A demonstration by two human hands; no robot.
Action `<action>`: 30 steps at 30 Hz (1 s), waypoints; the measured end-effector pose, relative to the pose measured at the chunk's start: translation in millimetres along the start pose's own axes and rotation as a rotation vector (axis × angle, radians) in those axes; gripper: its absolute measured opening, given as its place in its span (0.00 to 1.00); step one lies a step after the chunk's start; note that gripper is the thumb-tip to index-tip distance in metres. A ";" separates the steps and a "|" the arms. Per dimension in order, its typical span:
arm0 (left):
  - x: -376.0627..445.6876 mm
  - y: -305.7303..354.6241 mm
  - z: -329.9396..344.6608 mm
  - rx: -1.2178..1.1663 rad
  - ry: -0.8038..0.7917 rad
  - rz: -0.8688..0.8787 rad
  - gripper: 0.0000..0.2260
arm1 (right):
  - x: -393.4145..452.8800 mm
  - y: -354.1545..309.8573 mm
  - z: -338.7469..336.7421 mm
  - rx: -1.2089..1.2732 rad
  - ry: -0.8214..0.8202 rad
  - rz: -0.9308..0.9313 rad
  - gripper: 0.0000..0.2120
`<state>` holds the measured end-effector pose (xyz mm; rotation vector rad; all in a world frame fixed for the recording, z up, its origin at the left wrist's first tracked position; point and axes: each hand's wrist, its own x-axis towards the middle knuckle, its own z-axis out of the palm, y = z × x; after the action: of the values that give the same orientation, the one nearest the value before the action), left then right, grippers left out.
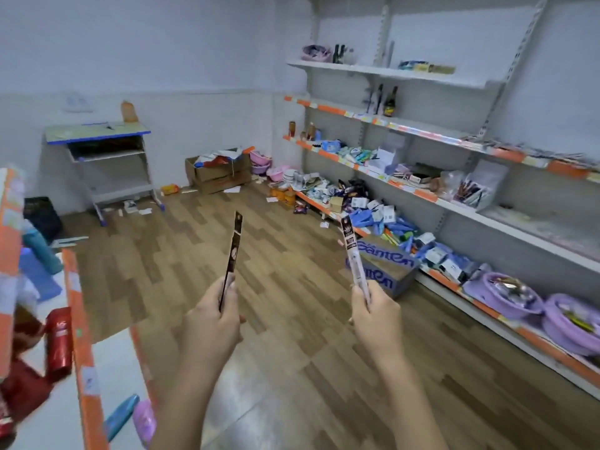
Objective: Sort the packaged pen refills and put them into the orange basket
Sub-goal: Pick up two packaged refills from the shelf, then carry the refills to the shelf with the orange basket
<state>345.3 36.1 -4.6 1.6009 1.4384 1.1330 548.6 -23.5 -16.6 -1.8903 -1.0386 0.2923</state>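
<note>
We stand on a wood-plank laminate floor (194, 254) between pale painted walls (162, 60); white metal wall shelves (422, 76) line the right, a blue-edged school desk (97, 134) beyond.

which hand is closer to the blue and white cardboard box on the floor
Right. The right hand holds its refill pack just left of the cardboard box; the left hand is much farther left.

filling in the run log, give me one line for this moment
left hand: holds dark refill pack upright | right hand: holds pale refill pack upright | both over floor | orange basket: not in view
</note>
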 end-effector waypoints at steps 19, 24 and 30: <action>120.9 79.0 255.0 0.185 -0.266 0.132 0.07 | 186.1 140.6 -117.5 -0.268 0.205 0.241 0.10; 177.6 119.4 339.8 0.234 -0.400 0.250 0.07 | 255.6 157.2 -138.1 -0.287 0.289 0.280 0.08; 193.8 157.7 451.1 0.167 -0.620 0.363 0.10 | 299.1 195.5 -176.1 -0.291 0.468 0.384 0.08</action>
<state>823.1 230.2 -0.8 2.1479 0.8699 0.6095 939.2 54.6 -18.0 -2.2725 -0.4161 -0.0941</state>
